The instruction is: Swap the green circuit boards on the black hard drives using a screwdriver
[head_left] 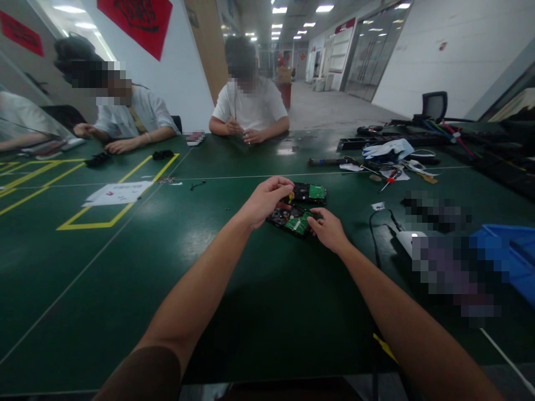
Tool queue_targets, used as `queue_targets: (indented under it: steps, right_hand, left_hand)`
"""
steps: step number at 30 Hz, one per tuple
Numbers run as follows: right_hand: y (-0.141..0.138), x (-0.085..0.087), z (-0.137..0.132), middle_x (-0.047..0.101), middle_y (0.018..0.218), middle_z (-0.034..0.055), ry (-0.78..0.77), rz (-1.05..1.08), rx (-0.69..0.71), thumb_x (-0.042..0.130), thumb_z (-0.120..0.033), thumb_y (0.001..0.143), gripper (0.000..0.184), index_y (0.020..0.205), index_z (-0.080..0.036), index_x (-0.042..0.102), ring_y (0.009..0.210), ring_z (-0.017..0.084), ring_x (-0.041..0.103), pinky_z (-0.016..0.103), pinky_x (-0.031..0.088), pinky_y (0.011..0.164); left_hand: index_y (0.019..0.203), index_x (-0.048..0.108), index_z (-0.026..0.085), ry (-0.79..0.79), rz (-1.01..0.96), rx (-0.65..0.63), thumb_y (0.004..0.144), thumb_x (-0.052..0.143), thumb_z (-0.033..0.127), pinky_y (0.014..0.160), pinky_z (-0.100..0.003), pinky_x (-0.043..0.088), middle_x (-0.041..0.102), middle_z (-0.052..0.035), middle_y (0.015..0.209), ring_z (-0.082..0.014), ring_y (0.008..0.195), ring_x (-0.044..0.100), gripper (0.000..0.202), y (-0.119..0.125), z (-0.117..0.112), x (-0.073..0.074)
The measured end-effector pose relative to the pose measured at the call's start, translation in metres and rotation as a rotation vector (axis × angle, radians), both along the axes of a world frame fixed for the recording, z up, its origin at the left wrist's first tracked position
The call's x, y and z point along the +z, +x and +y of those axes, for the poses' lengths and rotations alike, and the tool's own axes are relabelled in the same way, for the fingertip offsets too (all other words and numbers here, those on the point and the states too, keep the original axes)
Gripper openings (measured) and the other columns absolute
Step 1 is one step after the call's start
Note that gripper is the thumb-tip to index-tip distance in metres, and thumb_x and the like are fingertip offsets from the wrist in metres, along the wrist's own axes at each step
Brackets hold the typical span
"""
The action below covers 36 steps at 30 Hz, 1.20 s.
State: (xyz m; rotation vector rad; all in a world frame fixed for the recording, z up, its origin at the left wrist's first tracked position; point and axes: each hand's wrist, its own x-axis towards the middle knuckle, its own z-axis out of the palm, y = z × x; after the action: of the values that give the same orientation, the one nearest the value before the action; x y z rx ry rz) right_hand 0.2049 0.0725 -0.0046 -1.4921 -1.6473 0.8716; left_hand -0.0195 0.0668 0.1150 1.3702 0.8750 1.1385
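Two black hard drives with green circuit boards lie on the dark green table (125,267). The nearer hard drive (292,219) sits between my hands. My left hand (264,199) hovers over its far left corner with fingers curled in a pinch; what they hold is too small to see. My right hand (329,228) rests on the near right edge of that drive, fingers closed on it. The second hard drive (310,192) lies just behind, untouched.
Two seated people work at the far side: one at left (125,114), one at centre (249,106). A white paper sheet (119,192) lies in a yellow taped box. Tools, gloves and cables (388,161) clutter the right; a blue bin (512,256) stands at the right edge.
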Motion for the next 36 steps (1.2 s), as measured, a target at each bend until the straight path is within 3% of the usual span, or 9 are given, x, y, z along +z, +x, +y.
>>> queue_targets:
  steps: [9, 19, 26, 30, 36]
  right_hand:
    - [0.0002, -0.0030, 0.0014, 0.068, 0.076, 0.0013, 0.002, -0.004, -0.002, 0.063, -0.033, 0.095, 0.039, 0.130, -0.017, 0.061, 0.060, 0.014, 0.066, 0.025, 0.052, 0.055]
    - [0.0007, -0.0016, 0.0009, 0.069, 0.077, 0.0020, 0.003, 0.005, -0.002, 0.063, -0.034, 0.095, 0.038, 0.129, -0.017, 0.061, 0.060, 0.014, 0.067, 0.025, 0.053, 0.055]
    - [-0.0001, 0.0008, 0.0001, 0.069, 0.075, 0.0022, 0.008, -0.008, -0.001, 0.063, -0.034, 0.094, 0.039, 0.129, -0.016, 0.061, 0.060, 0.015, 0.067, 0.025, 0.053, 0.054]
    - [0.0000, 0.0006, 0.0002, 0.069, 0.076, 0.0019, 0.005, -0.005, 0.000, 0.063, -0.035, 0.094, 0.039, 0.129, -0.016, 0.061, 0.060, 0.015, 0.067, 0.025, 0.052, 0.054]
    - [-0.0008, -0.0001, 0.0002, 0.069, 0.076, 0.0013, 0.012, -0.019, -0.007, 0.063, -0.033, 0.094, 0.038, 0.128, -0.017, 0.062, 0.059, 0.014, 0.066, 0.025, 0.052, 0.055]
  left_hand:
    - [0.093, 0.062, 0.017, -0.036, -0.025, 0.021, 0.090, 0.066, 0.027, 0.071, -0.027, 0.053, 0.072, -0.0094, 0.099, -0.0192, 0.096, 0.066, 0.011, -0.0002, 0.0000, 0.0012]
    - [0.089, 0.074, 0.018, -0.002, 0.055, 0.005, 0.088, 0.064, 0.027, 0.069, -0.026, 0.052, 0.069, -0.0082, 0.106, -0.0194, 0.097, 0.062, 0.014, -0.0007, -0.0020, 0.0047]
    - [0.095, 0.071, 0.019, -0.039, -0.030, -0.002, 0.088, 0.059, 0.021, 0.067, -0.027, 0.052, 0.069, -0.0073, 0.095, -0.0192, 0.093, 0.064, 0.014, -0.0007, -0.0019, 0.0058]
    - [0.088, 0.070, 0.017, -0.046, -0.098, -0.037, 0.090, 0.057, 0.018, 0.072, -0.029, 0.055, 0.069, -0.0081, 0.094, -0.0188, 0.094, 0.065, 0.013, 0.0008, -0.0034, 0.0068]
    - [0.086, 0.070, 0.016, 0.013, -0.054, -0.009, 0.090, 0.066, 0.028, 0.070, -0.026, 0.054, 0.068, -0.0071, 0.094, -0.0161, 0.088, 0.062, 0.014, 0.0020, -0.0014, 0.0021]
